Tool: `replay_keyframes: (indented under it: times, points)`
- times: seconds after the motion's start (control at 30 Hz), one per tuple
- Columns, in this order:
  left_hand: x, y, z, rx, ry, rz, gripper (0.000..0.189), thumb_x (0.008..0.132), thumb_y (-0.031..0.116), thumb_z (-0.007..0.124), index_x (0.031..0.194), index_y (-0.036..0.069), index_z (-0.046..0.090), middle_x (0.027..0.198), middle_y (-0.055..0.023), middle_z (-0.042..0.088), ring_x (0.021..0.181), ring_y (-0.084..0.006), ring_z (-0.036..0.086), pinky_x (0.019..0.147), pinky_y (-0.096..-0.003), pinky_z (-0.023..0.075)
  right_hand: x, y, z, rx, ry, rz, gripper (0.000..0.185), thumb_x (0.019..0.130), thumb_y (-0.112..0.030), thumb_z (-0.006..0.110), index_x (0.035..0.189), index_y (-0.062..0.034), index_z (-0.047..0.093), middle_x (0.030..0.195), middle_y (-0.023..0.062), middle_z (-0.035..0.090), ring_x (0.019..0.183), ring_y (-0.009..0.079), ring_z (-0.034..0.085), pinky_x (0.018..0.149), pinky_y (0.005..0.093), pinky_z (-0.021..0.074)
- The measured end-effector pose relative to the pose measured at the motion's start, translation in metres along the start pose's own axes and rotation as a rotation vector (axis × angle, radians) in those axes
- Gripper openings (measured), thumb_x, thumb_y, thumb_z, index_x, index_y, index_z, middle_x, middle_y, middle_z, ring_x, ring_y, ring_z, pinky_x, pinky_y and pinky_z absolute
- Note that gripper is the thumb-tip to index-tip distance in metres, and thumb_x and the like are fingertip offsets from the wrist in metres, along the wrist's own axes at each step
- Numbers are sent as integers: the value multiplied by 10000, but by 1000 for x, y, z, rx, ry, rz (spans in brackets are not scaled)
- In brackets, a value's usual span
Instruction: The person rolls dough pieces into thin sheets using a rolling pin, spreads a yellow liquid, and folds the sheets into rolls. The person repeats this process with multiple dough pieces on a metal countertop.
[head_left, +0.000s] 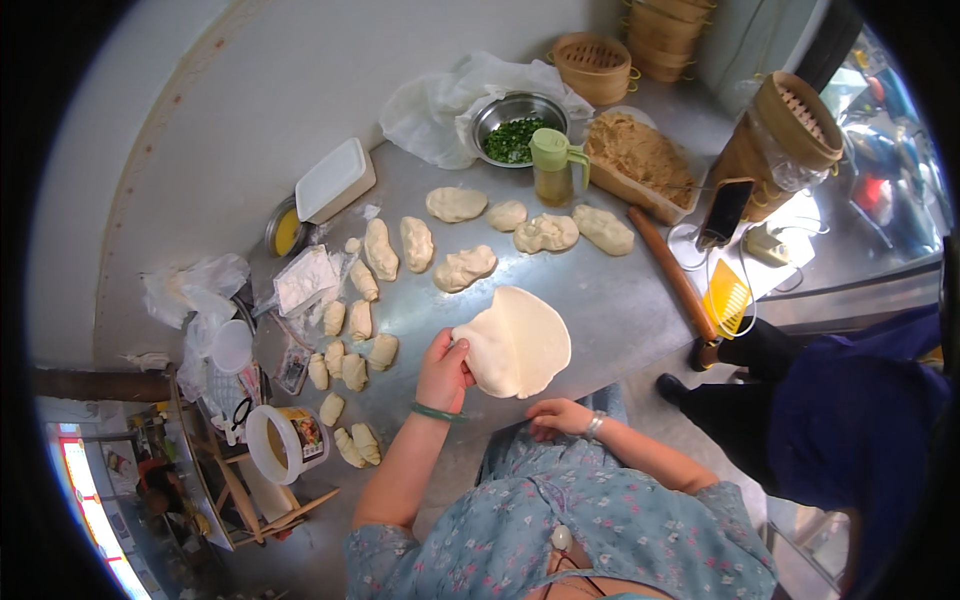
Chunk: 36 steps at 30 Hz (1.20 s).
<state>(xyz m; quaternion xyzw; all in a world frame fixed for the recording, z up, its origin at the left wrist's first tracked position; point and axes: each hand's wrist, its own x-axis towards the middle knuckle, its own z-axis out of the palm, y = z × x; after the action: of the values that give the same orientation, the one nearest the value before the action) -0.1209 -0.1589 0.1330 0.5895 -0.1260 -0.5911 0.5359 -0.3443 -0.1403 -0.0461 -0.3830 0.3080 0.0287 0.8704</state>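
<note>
My left hand (444, 375) grips the left edge of a thin, flat dough sheet (529, 343), thumb on top and fingers partly hidden beneath. A crease runs down the sheet's middle. My right hand (556, 417) hangs near the table's front edge, fingers loosely bent and holding nothing. Beyond the sheet, several larger dough pieces lie on the metal table, among them a lumpy one (465, 268) and a flat oval (456, 204). To the left are several small rolled dough pieces (361, 320). A wooden rolling pin (671, 271) lies toward the right.
At the back stand a steel bowl of chopped greens (517, 139), a green-lidded oil jug (553, 169), a tub of filling (641, 161) and bamboo steamers (594, 69). Flour (307, 277) and a plastic bucket (287, 444) are left. A phone (724, 214), yellow scraper (726, 298) and another person (847, 405) are right.
</note>
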Motion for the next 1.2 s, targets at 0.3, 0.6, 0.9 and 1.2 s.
replay_keyframes:
  times: [0.3, 0.6, 0.9, 1.2]
  points:
    - [-31, -2, -38, -318, 49, 152, 277, 925, 87, 458, 1191, 24, 496, 1176, -107, 577, 1105, -250, 566, 919, -422, 484, 93, -54, 60, 1226, -87, -432, 485, 980, -417, 326, 1333, -100, 425, 1270, 85, 520, 1160, 257, 505, 987, 426, 362]
    - [-37, -55, -20, -367, -144, -88, 319, 920, 88, 478, 1221, -17, 468, 1190, -121, 564, 1080, -254, 575, 910, -402, 487, -9, -145, 51, 1172, -92, -764, 601, 967, -519, 264, 1386, -101, 373, 1406, 100, 423, 1294, 319, 401, 1083, 478, 309]
    - [-43, -56, -8, -262, -261, -44, 305, 940, 159, 486, 1201, 1, 489, 1167, -197, 594, 1096, -328, 580, 923, -421, 471, -105, -204, 59, 883, -9, -1055, 673, 941, -563, 300, 1431, -101, 309, 1443, 101, 374, 1312, 308, 385, 1089, 471, 300]
    - [-56, -99, -67, -266, -50, -97, 251, 943, 167, 490, 1141, 17, 525, 1086, -193, 631, 994, -318, 633, 838, -398, 517, -123, -236, 24, -934, 692, -1254, 406, 882, -296, 507, 1212, -59, 497, 1144, 154, 543, 1069, 307, 520, 934, 436, 418]
